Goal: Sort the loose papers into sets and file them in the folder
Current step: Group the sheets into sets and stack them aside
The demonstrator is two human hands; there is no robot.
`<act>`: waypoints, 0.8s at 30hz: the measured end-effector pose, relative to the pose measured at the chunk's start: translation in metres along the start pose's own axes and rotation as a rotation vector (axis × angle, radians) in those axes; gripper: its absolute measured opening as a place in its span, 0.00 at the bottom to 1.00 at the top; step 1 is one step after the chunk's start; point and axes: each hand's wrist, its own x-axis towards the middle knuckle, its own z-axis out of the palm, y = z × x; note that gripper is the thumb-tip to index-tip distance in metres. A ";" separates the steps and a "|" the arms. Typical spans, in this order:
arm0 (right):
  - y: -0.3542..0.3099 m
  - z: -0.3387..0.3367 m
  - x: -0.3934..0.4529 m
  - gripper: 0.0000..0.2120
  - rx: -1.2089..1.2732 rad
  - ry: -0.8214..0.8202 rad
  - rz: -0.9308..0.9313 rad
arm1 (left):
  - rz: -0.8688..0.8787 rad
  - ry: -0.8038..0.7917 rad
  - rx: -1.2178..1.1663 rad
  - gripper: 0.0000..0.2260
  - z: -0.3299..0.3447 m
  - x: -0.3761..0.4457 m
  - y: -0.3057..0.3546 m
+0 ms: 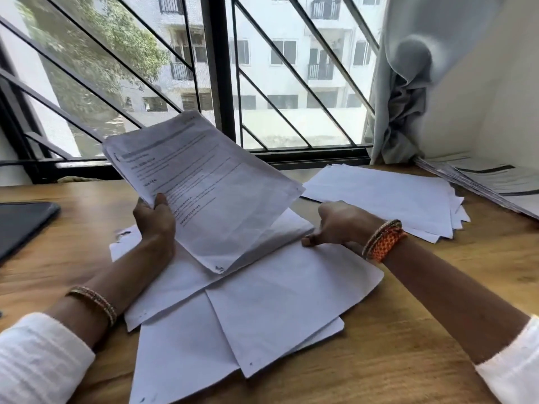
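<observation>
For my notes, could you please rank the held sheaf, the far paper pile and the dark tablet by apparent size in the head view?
1. Held sheaf, though nearness enlarges it.
2. Far paper pile, similar, so unsure.
3. Dark tablet, cut off by the frame edge.

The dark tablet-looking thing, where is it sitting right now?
The dark flat device lies at the far left edge of the head view on the wooden desk, left of the left hand holding the printed sheets.
</observation>
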 end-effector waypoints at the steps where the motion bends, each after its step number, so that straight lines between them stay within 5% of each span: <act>1: -0.001 0.002 0.002 0.22 0.031 0.015 0.005 | 0.001 0.002 -0.006 0.14 0.000 -0.001 0.000; 7: 0.028 -0.010 0.008 0.07 0.259 0.252 0.111 | -0.007 0.000 0.000 0.14 -0.002 -0.004 0.003; 14: 0.119 -0.039 0.014 0.11 0.776 1.094 0.163 | 0.028 -0.072 0.041 0.13 0.001 -0.006 0.004; 19: 0.121 -0.022 0.032 0.03 1.079 1.045 0.084 | 0.102 -0.103 0.134 0.14 -0.004 -0.009 -0.006; 24: 0.128 -0.024 0.039 0.10 1.257 0.956 0.018 | 0.136 -0.160 0.099 0.14 0.001 -0.004 -0.005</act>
